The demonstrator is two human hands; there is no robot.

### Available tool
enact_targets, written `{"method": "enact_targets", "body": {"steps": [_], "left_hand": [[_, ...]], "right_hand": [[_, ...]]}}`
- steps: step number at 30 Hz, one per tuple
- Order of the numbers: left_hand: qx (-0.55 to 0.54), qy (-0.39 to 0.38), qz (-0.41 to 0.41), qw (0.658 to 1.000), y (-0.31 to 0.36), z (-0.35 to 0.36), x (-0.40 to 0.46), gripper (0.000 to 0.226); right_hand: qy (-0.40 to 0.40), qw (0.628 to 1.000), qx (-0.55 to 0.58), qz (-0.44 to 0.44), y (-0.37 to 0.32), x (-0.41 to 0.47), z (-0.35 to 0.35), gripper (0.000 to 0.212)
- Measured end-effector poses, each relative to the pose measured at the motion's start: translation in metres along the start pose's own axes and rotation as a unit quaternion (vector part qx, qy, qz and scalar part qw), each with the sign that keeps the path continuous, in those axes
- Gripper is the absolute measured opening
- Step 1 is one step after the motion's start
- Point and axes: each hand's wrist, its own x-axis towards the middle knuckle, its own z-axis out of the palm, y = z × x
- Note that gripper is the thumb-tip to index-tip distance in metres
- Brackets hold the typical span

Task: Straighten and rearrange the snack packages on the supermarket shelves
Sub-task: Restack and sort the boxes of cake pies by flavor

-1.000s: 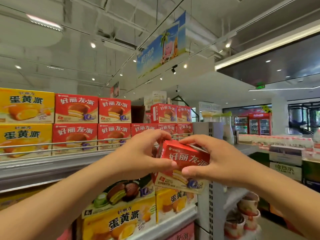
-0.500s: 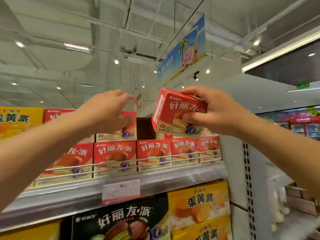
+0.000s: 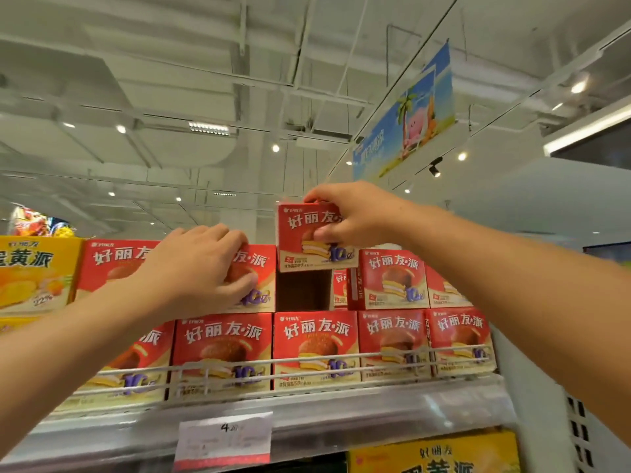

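while my right hand pinches a glossy red cardboard snack box above the gap in the upper row, my left hand presses loosely curled fingers on a stacked box.

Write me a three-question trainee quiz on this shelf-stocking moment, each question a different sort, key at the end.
1. True or false: the right hand holds a small red box above the dark gap in the upper row of red boxes.
2. What does the left hand rest on? A) the price tag B) a red box in the upper row C) the yellow box
3. Fill in: the bottom row of red boxes stands behind a white wire ____.

Key
1. True.
2. B: it rests on the red box left of the gap, not the price tag or the yellow box.
3. Rail.
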Motion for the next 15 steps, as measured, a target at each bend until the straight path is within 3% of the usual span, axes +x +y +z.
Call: {"method": "enact_targets", "body": {"steps": [9,15], "left_hand": [[0.028,0.015,-0.024,0.999,0.014,0.0,0.012,0.091],[-0.03,0.008,0.011,0.999,0.036,0.005,0.026,0.107]], "right_hand": [[-0.122,0.992,0.006,0.019,0.005,-0.017,0.031,0.049],[-0.097,0.994,0.027,0.034,0.017,-0.025,0.024,0.09]]}}
